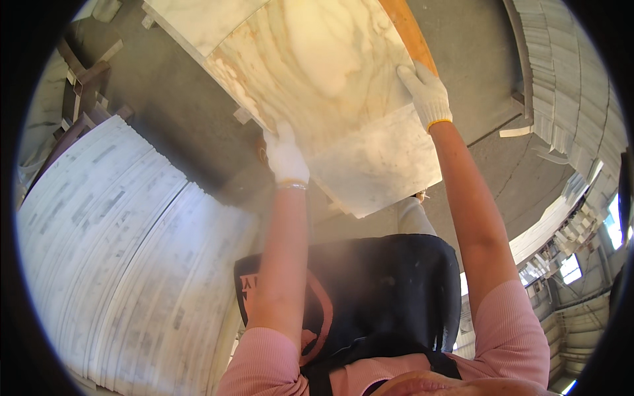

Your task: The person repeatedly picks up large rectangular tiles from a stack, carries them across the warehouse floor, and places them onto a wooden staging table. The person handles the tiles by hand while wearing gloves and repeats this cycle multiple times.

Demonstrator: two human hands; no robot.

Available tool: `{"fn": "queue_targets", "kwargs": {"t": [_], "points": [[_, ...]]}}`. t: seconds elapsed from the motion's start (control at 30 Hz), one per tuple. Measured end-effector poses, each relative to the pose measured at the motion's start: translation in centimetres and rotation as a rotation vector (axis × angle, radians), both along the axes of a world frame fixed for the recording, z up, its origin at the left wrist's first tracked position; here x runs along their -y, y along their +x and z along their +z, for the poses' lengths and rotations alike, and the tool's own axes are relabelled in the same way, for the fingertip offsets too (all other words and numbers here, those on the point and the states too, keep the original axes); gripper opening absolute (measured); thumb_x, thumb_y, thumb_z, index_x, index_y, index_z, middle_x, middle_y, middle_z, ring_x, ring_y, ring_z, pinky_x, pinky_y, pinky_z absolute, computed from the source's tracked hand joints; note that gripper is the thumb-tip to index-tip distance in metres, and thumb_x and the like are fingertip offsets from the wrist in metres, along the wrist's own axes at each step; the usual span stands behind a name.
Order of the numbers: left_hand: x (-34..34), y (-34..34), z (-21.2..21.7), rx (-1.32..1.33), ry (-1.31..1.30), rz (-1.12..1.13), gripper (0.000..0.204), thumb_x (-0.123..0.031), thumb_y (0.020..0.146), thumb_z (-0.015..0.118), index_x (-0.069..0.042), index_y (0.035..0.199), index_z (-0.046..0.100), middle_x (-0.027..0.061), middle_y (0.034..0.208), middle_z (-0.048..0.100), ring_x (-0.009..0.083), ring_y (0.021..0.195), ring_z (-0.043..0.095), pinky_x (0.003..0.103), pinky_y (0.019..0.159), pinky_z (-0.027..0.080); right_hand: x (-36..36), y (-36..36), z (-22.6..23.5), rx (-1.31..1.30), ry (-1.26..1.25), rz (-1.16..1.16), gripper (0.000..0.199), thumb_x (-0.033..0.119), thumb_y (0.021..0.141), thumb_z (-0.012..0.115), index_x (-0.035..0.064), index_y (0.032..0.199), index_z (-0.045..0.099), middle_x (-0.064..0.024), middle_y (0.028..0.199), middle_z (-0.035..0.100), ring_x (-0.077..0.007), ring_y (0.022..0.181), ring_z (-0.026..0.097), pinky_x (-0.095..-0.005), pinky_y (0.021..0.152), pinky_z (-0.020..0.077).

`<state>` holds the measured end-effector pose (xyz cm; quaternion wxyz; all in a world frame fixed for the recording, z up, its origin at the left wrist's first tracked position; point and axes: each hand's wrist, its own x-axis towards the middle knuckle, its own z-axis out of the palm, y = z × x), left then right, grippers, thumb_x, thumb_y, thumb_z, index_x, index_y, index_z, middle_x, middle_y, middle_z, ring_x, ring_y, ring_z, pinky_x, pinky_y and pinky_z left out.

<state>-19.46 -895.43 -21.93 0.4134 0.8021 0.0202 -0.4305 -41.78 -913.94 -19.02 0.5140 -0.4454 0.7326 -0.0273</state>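
A marble slab (310, 72) with tan and brown veins lies flat in front of me, over a whiter slab (376, 165) whose corner points toward me. Both my hands wear white knit gloves. At the slab's left edge, my left hand (285, 155) is closed on the rim, its fingers partly out of sight. My right hand (426, 96) grips the opposite edge, thumb on the top face and fingers over the side. Along that right edge runs an orange-brown strip (408, 33). What carries the slabs is mostly hidden beneath them.
Tightly packed pale stone pieces (119, 251) fill the left side. More stacked stone (568, 72) stands along the right. A dark frame (89, 92) is at the upper left. Grey floor (472, 66) shows around the slabs. A black apron (383, 270) covers my front.
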Motion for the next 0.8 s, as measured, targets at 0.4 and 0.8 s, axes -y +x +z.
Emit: {"fn": "queue_targets", "kwargs": {"t": [0.4, 0.8], "points": [[0.0, 1.4, -0.5, 0.016, 0.08, -0.074, 0.064, -0.035, 0.103, 0.059, 0.007, 0.149, 0.043, 0.0186, 0.142, 0.057, 0.0278, 0.124, 0.056, 0.037, 0.107, 0.044, 0.0, -0.4, -1.5, -0.134, -0.096, 0.246, 0.056, 0.055, 0.095, 0.058, 0.0076, 0.123, 0.069, -0.0115, 0.116, 0.071, -0.0258, 0.108, 0.063, -0.0374, 0.095, 0.0483], [-1.9, 3.9, -1.6, -0.404, -0.153, 0.039, 0.057, -0.032, 0.104, 0.062, -0.003, 0.149, 0.044, 0.0108, 0.142, 0.053, 0.0276, 0.127, 0.051, 0.045, 0.108, 0.043, -0.1, -2.4, -6.3, 0.02, -0.278, 0.28, 0.047, 0.049, 0.094, 0.056, 0.0099, 0.112, 0.073, -0.019, 0.115, 0.073, -0.0375, 0.111, 0.067, -0.0447, 0.097, 0.0507]]}}
